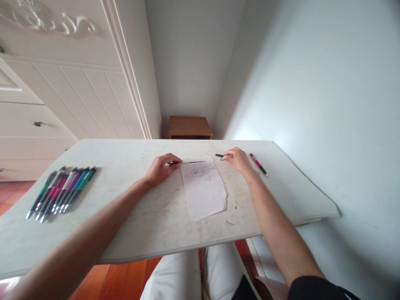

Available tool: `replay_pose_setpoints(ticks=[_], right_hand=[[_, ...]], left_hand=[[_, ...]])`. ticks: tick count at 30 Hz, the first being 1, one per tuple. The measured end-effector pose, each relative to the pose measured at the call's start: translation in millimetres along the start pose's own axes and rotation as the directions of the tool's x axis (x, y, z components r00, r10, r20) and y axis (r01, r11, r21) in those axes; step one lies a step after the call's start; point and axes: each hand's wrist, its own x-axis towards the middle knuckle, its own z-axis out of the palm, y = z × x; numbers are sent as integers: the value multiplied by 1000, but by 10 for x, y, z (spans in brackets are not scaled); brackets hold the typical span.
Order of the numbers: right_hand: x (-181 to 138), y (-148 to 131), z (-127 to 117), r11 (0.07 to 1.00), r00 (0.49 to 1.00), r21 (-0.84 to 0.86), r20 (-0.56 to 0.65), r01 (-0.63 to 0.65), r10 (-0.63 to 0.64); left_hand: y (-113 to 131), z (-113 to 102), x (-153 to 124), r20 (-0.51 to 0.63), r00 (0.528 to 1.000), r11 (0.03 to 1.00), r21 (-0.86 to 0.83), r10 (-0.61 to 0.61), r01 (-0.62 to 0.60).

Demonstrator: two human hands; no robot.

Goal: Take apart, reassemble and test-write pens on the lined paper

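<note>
My left hand [164, 168] is closed around a pen part, with a small silvery-and-black bit showing at the fingers. From its fingertips a thin refill [197, 161], pale then black, seems to reach over the top edge of the paper. My right hand [236, 159] pinches a short black pen piece [219, 156] just right of the paper; the fingers hide the rest. Between and below both hands lies a torn-edged sheet of lined paper [204, 193], scribbled near its top. A red-and-black pen [259, 165] rests to the right of my right hand.
A row of several colourful pens [61, 193] lies at the left of the white table [140, 229]. Beyond the far edge stands a small wooden cabinet [190, 126]. A pale wall [328, 104] borders the right side, and white cupboards [78, 96] stand at the left.
</note>
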Motion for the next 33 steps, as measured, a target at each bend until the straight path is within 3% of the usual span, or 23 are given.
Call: replay_pose_setpoints(ticks=[6, 11, 15, 23, 33], right_hand=[[-7, -135, -97, 996, 989, 81, -146, 23, -11], [-92, -410, -229, 918, 929, 285, -324, 277, -180], [-172, -581, -242, 844, 909, 360, -281, 396, -307], [-129, -523, -111, 794, 962, 544, -157, 272, -222], [-79, -498, -3, 740, 991, 659, -79, 135, -111]], left_hand=[[23, -15, 4, -6, 1000, 1000, 5, -11, 11], [22, -17, 5, -5, 998, 998, -8, -55, 55], [32, -20, 8, -16, 994, 993, -44, -106, 105], [59, -51, 19, -35, 987, 985, -80, -155, 152], [21, -36, 14, -42, 988, 987, -76, -149, 145]])
